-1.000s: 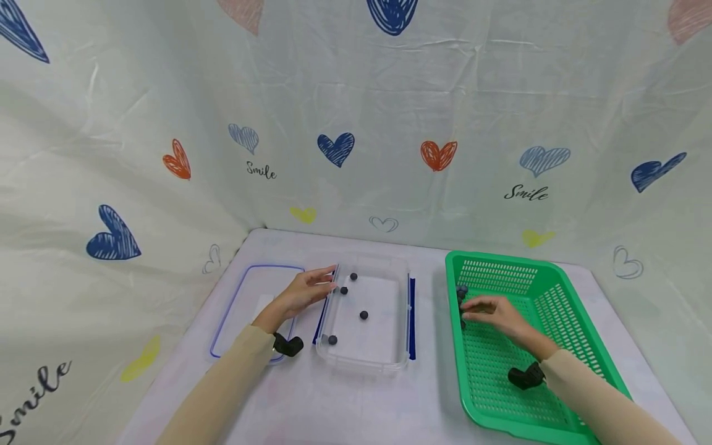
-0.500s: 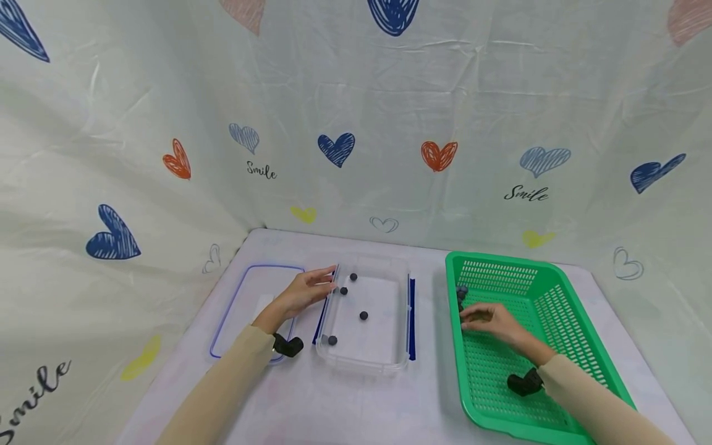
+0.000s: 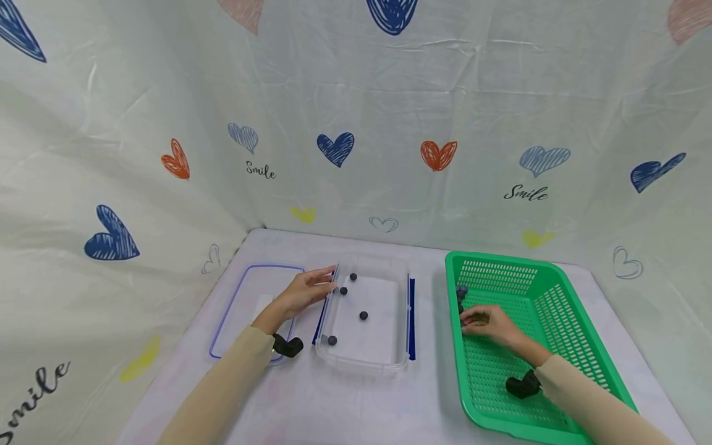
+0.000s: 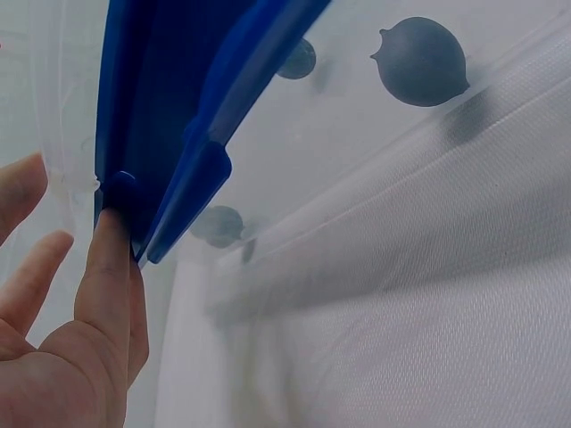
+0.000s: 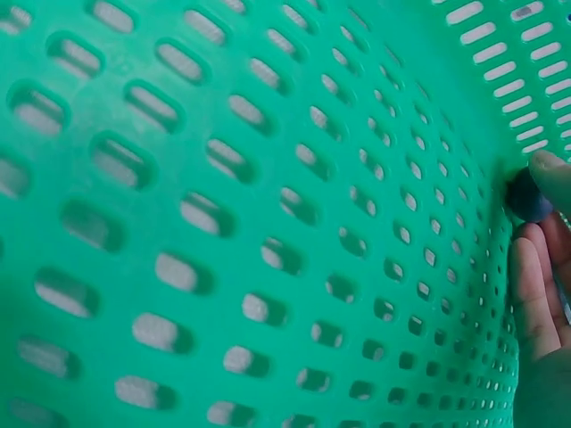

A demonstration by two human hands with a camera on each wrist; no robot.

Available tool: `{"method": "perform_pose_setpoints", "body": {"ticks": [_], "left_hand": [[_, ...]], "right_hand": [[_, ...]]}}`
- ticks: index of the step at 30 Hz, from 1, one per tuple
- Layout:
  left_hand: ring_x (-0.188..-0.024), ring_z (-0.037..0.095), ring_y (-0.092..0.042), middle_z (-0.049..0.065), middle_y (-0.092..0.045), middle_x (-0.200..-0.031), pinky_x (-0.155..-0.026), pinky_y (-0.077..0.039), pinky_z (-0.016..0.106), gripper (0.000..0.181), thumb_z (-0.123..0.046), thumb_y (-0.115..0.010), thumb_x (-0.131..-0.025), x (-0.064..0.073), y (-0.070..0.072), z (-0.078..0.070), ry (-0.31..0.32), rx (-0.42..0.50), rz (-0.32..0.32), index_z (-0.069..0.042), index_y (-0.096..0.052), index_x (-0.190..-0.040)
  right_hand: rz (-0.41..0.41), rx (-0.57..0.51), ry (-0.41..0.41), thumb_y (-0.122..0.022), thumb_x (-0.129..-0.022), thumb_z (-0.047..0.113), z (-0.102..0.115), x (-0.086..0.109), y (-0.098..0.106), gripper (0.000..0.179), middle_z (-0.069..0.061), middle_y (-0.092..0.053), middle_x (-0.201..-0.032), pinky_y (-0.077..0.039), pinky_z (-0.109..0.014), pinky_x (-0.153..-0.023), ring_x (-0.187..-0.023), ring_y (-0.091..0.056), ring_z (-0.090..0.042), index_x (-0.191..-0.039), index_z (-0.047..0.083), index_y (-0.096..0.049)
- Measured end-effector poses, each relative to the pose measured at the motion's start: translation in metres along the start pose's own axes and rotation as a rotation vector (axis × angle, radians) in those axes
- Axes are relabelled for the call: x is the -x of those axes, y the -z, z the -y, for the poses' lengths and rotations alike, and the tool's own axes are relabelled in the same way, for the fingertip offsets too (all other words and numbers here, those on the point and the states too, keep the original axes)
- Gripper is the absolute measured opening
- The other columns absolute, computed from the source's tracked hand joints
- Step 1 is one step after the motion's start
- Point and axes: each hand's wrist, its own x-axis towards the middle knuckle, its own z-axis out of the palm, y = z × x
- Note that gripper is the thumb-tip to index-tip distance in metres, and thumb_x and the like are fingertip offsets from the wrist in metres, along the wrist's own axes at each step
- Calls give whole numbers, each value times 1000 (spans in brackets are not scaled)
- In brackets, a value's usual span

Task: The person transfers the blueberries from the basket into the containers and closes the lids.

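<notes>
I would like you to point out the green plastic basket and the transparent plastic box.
Green plastic basket [image 3: 528, 303]: head view, on its perforated floor.
Transparent plastic box [image 3: 385, 329]: head view, on its bare floor.

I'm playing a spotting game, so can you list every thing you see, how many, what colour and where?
backdrop: 1, whitish, behind and at both sides
hearts: many, blue, red, yellow, pink and outlined, on the backdrop
Smile words: 3, black, on the backdrop
table: 1, whitish, below the backdrop
box: 1, clear, mid-table
side flaps: 2, blue, at the box's left and right
balls in the box: 4, dark
lid: 1, clear with blue rim, left of the box
basket: 1, green, right of the box
balls in the basket: several, count unclear, dark, by its left wall
wrist gadgets: 2, black, one per wrist
sleeves: 2, beige, on both arms
left hand: 1, bare, touching the left flap
right hand: 1, bare, pinching a dark ball in the basket
</notes>
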Motion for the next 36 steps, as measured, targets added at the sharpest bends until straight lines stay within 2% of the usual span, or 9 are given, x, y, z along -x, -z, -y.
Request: {"method": "perform_pose_setpoints", "body": {"ticks": [6, 12, 22, 28, 36], "left_hand": [[-129, 30, -51, 21, -41, -150, -110, -41, 42, 61, -18, -70, -96, 0, 1, 3, 0, -5, 5, -14, -45, -151], [-130, 31, -51, 21, -40, -151, -110, -41, 43, 61, -18, -70, -96, 1, 1, 3, -1, 1, 11, -15, -45, -151], [-126, 28, -53, 21, -41, -149, -108, -43, 40, 61, -16, -70, -95, 3, -1, 1, 7, 15, 5, -14, -46, -151], [-125, 27, -54, 21, -41, -149, -108, -43, 39, 60, -15, -70, -96, 2, 0, 1, 3, 19, 12, -14, -46, -151], [-125, 26, -54, 20, -41, -149, -109, -43, 40, 61, -15, -70, -96, -1, 1, 1, 1, 18, 15, -14, -45, -151]], "right_hand": [[2, -12, 37, -70, -90, -5, -2, -1, -1, 23, -28, -66, -101, -58, -26, -74, -86, -66, -11, -109, -16, -63], [4, -16, 30, -69, -91, -4, 1, 0, -1, 23, -30, -66, -101, -59, -27, -73, -86, -66, -11, -109, -17, -63], [-7, -1, -27, -70, -92, 2, 5, 3, 0, 24, -21, -69, -104, -60, -31, -76, -89, -69, -15, -112, -13, -66], [-35, 48, -38, -71, -93, 7, 12, 2, 5, 27, -25, -67, -112, -59, -30, -79, -94, -70, -11, -113, -11, -68], [-67, 22, -79, -71, -93, 11, 22, 2, 15, 34, -28, -63, -119, -58, -29, -83, -98, -68, -9, -119, -10, -66]]}}
